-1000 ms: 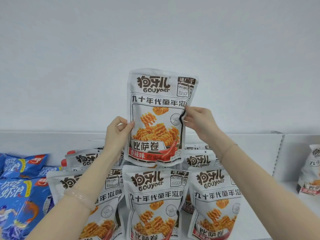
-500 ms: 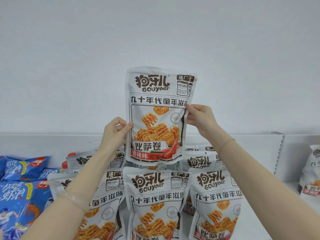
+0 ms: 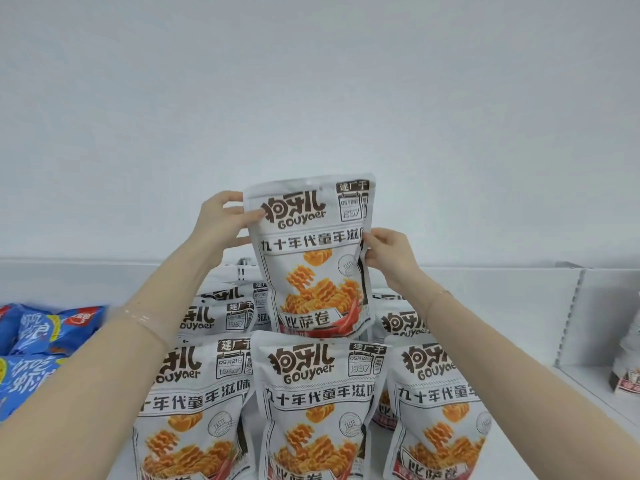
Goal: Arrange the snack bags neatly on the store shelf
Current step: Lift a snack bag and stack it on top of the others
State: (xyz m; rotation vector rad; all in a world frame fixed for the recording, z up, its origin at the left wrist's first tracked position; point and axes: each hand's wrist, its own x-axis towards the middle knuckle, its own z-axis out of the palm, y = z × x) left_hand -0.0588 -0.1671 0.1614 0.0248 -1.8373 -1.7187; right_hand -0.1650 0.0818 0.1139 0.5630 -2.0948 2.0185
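I hold a white snack bag (image 3: 313, 258) printed with brown letters and orange crisps upright, behind the front row of like bags. My left hand (image 3: 221, 223) pinches its top left corner. My right hand (image 3: 388, 258) grips its right edge at mid height. The bag's bottom edge is hidden behind the front middle bag (image 3: 318, 407). Two more front bags stand at its left (image 3: 197, 403) and right (image 3: 436, 407), partly covered by my forearms. Further bags (image 3: 221, 313) lean behind them.
The white shelf (image 3: 519, 427) runs under the bags, with a low back rail (image 3: 104, 271) and a white wall above. Blue snack bags (image 3: 52, 327) lie at the far left. A perforated divider (image 3: 571, 313) stands at the right, with another white bag (image 3: 628, 372) beyond it.
The held bag has come down lower, its bottom now behind the front row. My left hand has shifted from the bag's lower left edge up to its top left corner.
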